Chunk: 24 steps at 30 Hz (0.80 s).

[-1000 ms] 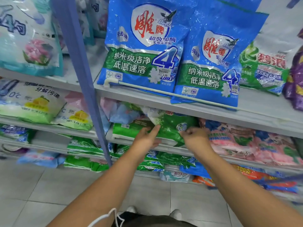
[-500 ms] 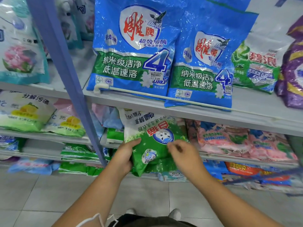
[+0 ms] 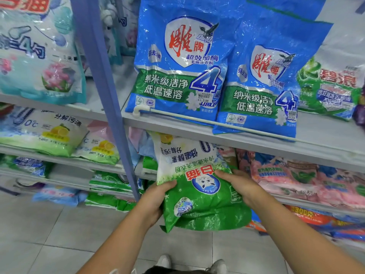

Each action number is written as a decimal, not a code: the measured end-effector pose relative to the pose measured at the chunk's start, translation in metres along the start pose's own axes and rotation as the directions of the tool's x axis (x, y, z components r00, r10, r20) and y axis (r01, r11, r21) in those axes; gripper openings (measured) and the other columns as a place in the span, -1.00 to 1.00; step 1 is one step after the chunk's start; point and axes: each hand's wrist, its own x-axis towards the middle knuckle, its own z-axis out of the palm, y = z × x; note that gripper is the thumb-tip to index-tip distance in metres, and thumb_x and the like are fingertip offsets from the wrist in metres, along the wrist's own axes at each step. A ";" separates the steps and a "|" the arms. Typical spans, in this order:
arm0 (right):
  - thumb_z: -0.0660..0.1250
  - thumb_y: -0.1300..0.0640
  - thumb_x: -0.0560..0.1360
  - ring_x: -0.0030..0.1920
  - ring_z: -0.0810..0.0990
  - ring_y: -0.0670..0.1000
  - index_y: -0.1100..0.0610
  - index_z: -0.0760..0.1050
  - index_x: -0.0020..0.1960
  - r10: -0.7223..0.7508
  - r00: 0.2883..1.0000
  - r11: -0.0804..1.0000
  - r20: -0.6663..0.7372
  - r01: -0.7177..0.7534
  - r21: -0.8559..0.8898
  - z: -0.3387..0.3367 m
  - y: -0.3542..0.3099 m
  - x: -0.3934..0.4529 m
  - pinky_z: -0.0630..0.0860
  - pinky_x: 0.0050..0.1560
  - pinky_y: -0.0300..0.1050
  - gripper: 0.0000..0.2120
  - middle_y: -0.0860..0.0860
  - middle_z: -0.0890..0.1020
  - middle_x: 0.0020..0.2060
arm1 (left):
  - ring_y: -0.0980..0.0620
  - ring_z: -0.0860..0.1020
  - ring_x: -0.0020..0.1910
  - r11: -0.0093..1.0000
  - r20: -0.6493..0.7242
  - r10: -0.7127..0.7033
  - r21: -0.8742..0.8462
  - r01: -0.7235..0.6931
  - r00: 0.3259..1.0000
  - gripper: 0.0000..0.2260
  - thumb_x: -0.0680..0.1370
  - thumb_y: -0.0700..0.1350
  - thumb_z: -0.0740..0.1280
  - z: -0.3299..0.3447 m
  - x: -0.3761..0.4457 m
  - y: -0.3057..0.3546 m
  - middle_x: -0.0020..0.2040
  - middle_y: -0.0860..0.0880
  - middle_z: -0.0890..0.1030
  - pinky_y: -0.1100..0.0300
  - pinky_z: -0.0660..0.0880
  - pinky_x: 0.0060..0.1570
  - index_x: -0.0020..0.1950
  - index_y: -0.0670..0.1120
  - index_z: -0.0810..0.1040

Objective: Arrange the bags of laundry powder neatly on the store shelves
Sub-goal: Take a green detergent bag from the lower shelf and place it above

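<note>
Right now you hold the green-and-white bag (image 3: 197, 186) with both hands, half out from under the middle shelf (image 3: 256, 143), upside down to you. Your left hand (image 3: 156, 200) curls round its left edge and your right hand (image 3: 243, 184) clasps the right edge, probably so the limp pack stays flat while you turn it the right way. Its logo reads "白猫" and "WHITE CAT". Above, two blue bags (image 3: 177, 62) lean behind a white rail (image 3: 197, 119), marked "雕牌", "超效加酶" and a "5.00" sticker.
</note>
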 end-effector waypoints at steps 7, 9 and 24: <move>0.56 -0.15 0.38 0.04 0.66 -0.03 0.03 0.51 0.30 -0.236 0.970 0.971 -0.064 0.237 0.015 -0.018 0.012 -0.017 0.61 0.07 -0.06 -0.43 -0.08 0.66 0.12 | -0.22 0.68 0.14 0.999 0.086 -0.033 0.024 0.031 0.996 -0.71 0.55 -0.27 0.40 0.001 -0.011 -0.016 0.12 -0.22 0.72 -0.10 0.57 0.20 0.27 -0.22 0.59; 0.53 -0.06 0.44 0.02 0.63 -0.05 0.00 0.49 0.33 -0.280 0.957 0.960 -0.082 0.280 -0.009 -0.025 0.016 -0.022 0.59 0.04 -0.08 -0.49 -0.14 0.63 0.06 | -0.24 0.66 0.16 0.999 0.099 -0.038 -0.008 0.039 0.994 -0.69 0.54 -0.31 0.39 0.007 -0.012 -0.023 0.14 -0.25 0.70 -0.13 0.54 0.25 0.28 -0.24 0.58; 0.51 -0.23 0.37 0.31 0.54 0.07 0.08 0.40 0.49 -0.479 0.877 0.877 -0.041 0.476 -0.059 -0.073 0.049 -0.088 0.45 0.32 0.01 -0.21 0.01 0.53 0.40 | -0.23 0.70 0.06 0.993 0.009 0.108 0.041 -0.109 0.994 -0.70 0.53 -0.30 0.41 0.047 -0.096 -0.057 0.07 -0.21 0.73 -0.14 0.57 0.21 0.26 -0.20 0.58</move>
